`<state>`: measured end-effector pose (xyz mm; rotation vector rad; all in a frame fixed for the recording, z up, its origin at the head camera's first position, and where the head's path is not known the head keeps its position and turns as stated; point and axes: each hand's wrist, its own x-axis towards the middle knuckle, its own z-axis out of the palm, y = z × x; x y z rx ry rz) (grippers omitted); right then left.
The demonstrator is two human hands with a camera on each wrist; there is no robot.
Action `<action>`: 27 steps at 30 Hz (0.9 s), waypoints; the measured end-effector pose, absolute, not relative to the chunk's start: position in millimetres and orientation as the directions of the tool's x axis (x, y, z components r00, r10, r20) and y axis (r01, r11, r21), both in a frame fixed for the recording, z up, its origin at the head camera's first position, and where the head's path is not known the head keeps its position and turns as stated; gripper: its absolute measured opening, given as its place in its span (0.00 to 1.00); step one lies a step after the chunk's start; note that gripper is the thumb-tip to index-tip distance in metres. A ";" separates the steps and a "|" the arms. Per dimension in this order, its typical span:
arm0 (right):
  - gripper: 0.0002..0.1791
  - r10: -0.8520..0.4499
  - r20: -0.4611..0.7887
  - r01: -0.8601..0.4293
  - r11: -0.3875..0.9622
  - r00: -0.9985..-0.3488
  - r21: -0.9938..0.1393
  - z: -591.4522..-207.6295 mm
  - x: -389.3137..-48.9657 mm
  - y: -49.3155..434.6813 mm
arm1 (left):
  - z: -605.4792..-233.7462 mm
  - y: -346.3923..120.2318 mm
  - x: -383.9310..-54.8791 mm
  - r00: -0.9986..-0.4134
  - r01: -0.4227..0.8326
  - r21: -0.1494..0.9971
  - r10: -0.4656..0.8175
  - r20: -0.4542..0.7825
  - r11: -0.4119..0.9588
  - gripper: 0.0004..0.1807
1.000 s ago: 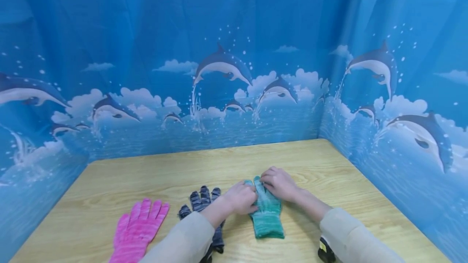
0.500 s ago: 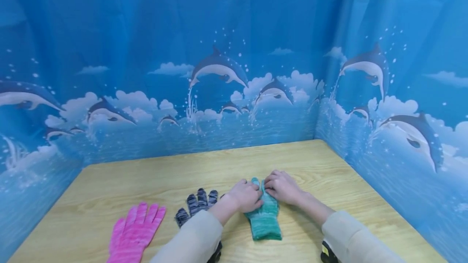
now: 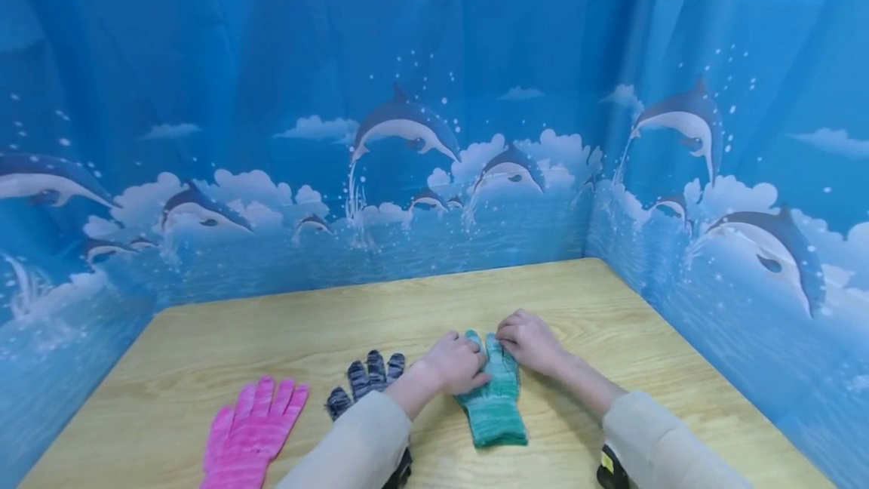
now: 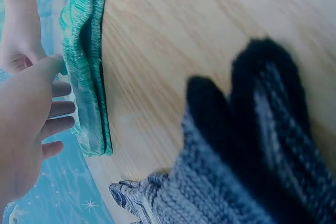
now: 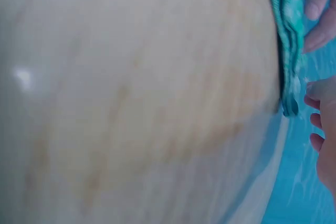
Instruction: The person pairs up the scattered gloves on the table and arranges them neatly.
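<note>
A green knitted glove (image 3: pixel 495 398) lies on the table, fingers away from me and cuff toward me. My left hand (image 3: pixel 453 364) rests over its left side, covering part of its fingers. In the left wrist view the left fingers (image 4: pixel 62 108) are loosely spread along the glove, thumb at its upper face. My right hand (image 3: pixel 531 342) is at the glove's right fingertips, its own fingers bent. From the right wrist view, the right thumb and fingers (image 5: pixel 315 121) sit just above the glove's end (image 5: pixel 290 106).
A dark grey knitted glove (image 3: pixel 366 376) lies left of the green one, partly hidden under my left forearm. Further left is a pink glove (image 3: pixel 247 432). The wooden table (image 3: pixel 305 323) meets a blue dolphin-print curtain (image 3: pixel 421 232) at its back and right.
The left hand has shifted slightly right over the green glove's fingers. My right hand has moved a little along its fingertips, and the glove's fingers lie more spread.
</note>
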<state>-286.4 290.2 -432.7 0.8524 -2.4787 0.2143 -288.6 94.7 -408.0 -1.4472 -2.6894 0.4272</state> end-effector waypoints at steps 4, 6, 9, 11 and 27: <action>0.05 -0.461 0.507 -0.549 0.835 -0.728 -0.030 -425.8 -283.7 300.4 | -404.4 97.4 -284.7 -0.536 0.818 -0.276 0.843 -0.048 0.504 0.26; 0.05 -0.459 0.480 -0.540 0.841 -0.747 -0.038 -423.8 -281.0 305.4 | -402.7 100.1 -281.8 -0.524 0.826 -0.277 0.850 -0.056 0.491 0.26; 0.03 -0.490 0.448 -0.557 0.830 -0.748 -0.023 -424.6 -277.9 309.6 | -403.1 103.3 -278.3 -0.504 0.842 -0.268 0.860 -0.083 0.468 0.25; 0.03 -0.512 0.438 -0.573 0.820 -0.738 -0.006 -427.1 -277.0 310.2 | -404.6 104.4 -276.9 -0.495 0.848 -0.270 0.863 -0.098 0.456 0.25; 0.03 -0.568 0.462 -0.584 0.802 -0.681 0.125 -433.6 -278.2 308.2 | -408.2 106.9 -276.9 -0.474 0.852 -0.299 0.876 -0.092 0.430 0.24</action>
